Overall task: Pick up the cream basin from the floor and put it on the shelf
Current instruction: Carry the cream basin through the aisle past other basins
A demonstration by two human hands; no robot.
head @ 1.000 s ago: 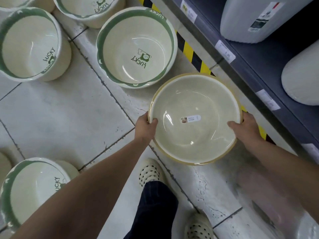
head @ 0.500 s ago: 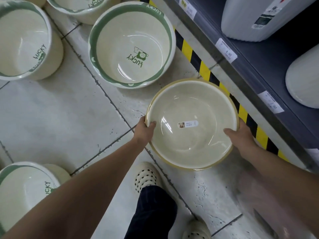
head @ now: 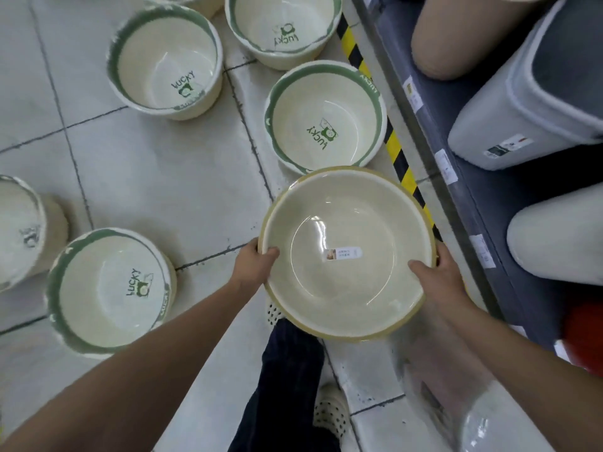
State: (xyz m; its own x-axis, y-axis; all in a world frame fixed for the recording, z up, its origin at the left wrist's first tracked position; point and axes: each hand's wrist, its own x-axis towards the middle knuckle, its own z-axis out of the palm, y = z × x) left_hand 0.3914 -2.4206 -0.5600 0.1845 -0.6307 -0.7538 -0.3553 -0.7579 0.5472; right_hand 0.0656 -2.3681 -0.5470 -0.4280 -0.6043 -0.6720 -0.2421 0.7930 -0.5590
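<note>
Bright, even light from above leaves curved white glare streaks inside the glossy cream plastic basin (head: pixel 346 288) held between left hand (head: pixel 256 267) and right hand (head: pixel 440 275). Left of the left hand the green-rimmed cream tub (head: pixel 111 291) smears with blur; beyond the right hand the dark grey shelf (head: pixel 483 197) bows from lens distortion.

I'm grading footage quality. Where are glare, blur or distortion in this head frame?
Head view: glare arcs streak the cream basin; its label is too soft to read; the green-rimmed basin at the left edge is smeared by blur; wide-angle distortion slants the shelf; the lower right corner is hazy.
</note>
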